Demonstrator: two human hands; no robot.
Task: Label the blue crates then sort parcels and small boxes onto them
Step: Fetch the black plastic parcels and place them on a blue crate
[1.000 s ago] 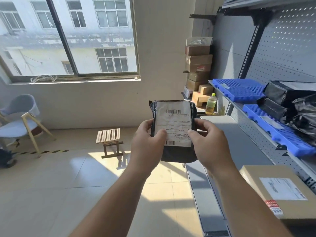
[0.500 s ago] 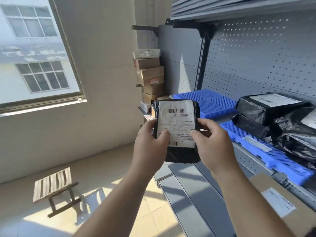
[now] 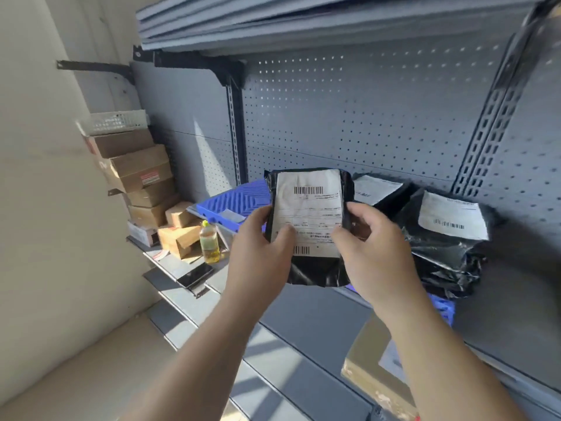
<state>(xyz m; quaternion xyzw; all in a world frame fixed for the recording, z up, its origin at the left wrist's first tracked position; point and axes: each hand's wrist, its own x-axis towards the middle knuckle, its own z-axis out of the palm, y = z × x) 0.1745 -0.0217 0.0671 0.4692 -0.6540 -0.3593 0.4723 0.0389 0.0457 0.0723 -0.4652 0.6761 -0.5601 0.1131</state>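
Observation:
I hold a black plastic parcel [image 3: 309, 208] with a white barcode label upright in front of the shelf. My left hand [image 3: 261, 247] grips its left edge and my right hand [image 3: 373, 250] grips its right edge. Behind it on the shelf lies an empty blue crate [image 3: 233, 202] with a small label strip on its front. To the right, a pile of black parcels [image 3: 446, 238] with white labels rests on a second blue crate [image 3: 443, 308], mostly hidden under them.
A grey pegboard shelf unit [image 3: 364, 117] fills the back. Stacked cardboard boxes [image 3: 136, 168], a yellow bottle [image 3: 209, 241] and a phone [image 3: 195, 275] sit at the left end. A labelled cardboard box [image 3: 373, 372] lies on the lower shelf at right.
The view has swung right, from the window and floor to the shelf. Both hands keep holding the parcel, now directly before the blue crates.

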